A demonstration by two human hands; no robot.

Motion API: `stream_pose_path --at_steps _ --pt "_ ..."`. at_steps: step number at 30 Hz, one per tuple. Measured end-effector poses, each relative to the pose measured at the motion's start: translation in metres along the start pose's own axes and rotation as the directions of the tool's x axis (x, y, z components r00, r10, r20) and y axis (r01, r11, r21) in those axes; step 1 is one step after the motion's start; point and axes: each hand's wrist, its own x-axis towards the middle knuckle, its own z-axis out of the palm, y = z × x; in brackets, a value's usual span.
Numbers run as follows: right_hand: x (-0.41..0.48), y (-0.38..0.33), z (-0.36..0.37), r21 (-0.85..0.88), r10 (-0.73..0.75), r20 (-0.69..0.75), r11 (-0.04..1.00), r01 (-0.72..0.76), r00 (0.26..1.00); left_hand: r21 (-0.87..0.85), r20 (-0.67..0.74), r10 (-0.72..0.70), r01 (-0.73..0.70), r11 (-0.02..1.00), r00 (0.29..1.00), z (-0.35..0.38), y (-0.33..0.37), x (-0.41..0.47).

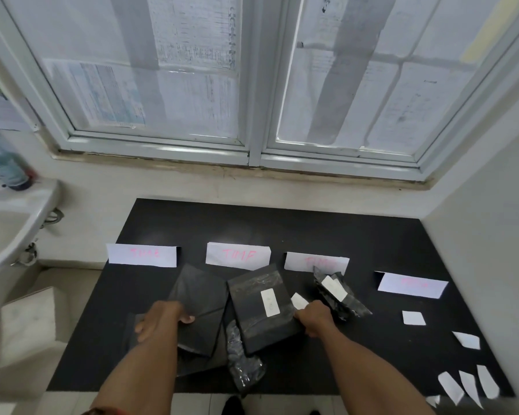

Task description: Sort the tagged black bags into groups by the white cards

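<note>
Two black bags are in hand on the table (372, 241). The left hand (162, 322) grips the near-left edge of the plain bag (201, 301), thumb on top, fingers curled beneath. The right hand (313, 320) pinches the right edge of the tagged bag (252, 319), which sits just below the second card from the left. A crumpled bag (350, 307) overlaps the third card's near edge. Four cards (238, 256) line the far side. Loose tags (413, 318) lie at the right. A sink (15, 223) stands left of the table.
</note>
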Motion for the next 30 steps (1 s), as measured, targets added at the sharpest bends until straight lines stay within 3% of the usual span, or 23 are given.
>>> stream_pose_path --at_steps 4,8,12,15,17,19,22,27,30 --pt "0.024 0.001 0.004 0.015 -0.005 -0.055 1.0 0.006 0.998 -0.096 0.169 0.316 -0.303 0.948 0.934 -0.043 0.016 0.009" --pt "0.006 -0.014 -0.012 0.023 -0.071 -0.099 0.997 0.074 0.993 -0.38 0.07 0.545 -0.483 0.789 0.836 -0.077 0.03 -0.032" --pt "0.016 -0.003 -0.027 0.13 -0.066 -0.107 0.988 0.079 0.992 -0.634 0.144 0.682 -0.463 0.62 0.717 -0.085 0.051 -0.082" --pt "0.015 0.007 -0.042 0.39 -0.059 -0.127 0.915 0.105 0.99 -0.724 0.206 0.771 -0.437 0.534 0.603 -0.064 0.079 -0.118" --pt "0.002 0.01 -0.062 0.684 0.018 -0.063 0.729 0.03 0.998 -0.762 0.244 0.811 -0.412 0.499 0.532 -0.035 0.107 -0.138" --pt "-0.001 0.02 -0.083 0.825 0.011 0.053 0.563 -0.05 0.999 -0.771 0.289 0.823 -0.39 0.503 0.489 0.005 0.132 -0.156" --pt "0.006 0.047 -0.111 0.899 -0.033 0.077 0.434 -0.055 0.996 -0.747 0.404 0.807 -0.355 0.563 0.431 0.076 0.16 -0.195" --pt "0.016 0.122 -0.159 0.9 0.065 -0.054 0.435 0.021 0.996 -0.617 0.556 0.746 -0.419 0.666 0.366 0.172 0.189 -0.25" --pt "0.025 0.174 -0.178 0.89 0.093 -0.042 0.456 -0.005 0.995 -0.585 0.602 0.695 -0.374 0.719 0.394 0.211 0.203 -0.274"
